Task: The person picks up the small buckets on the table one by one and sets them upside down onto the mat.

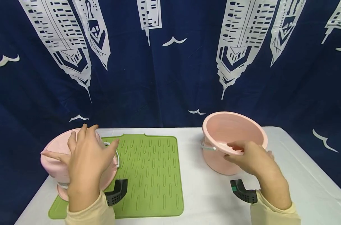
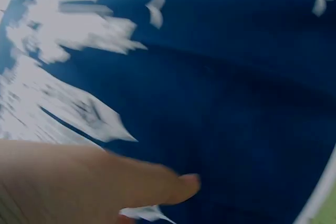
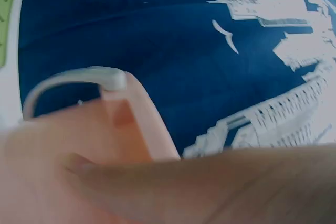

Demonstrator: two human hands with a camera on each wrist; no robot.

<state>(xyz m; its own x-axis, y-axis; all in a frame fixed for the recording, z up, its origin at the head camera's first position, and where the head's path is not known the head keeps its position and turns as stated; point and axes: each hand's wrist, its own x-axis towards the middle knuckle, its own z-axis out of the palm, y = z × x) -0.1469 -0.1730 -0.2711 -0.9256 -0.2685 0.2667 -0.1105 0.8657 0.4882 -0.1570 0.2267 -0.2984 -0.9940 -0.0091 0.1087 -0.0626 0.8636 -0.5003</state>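
On the left, a pink bucket sits upside down on the green mat, its wide rim low and its white handle showing at the right side. My left hand is in front of that bucket with fingers spread, holding nothing; whether it touches the bucket cannot be told. Another pink bucket is on the right, mouth up and tilted towards me. My right hand pinches its near rim, fingers inside and thumb outside. The right wrist view shows the thumb against the pink wall and the white handle beyond.
A white-covered table lies under everything, the mat on its left half. Behind it hangs a dark blue curtain with white buildings and birds. Black wrist mounts sit at both cuffs.
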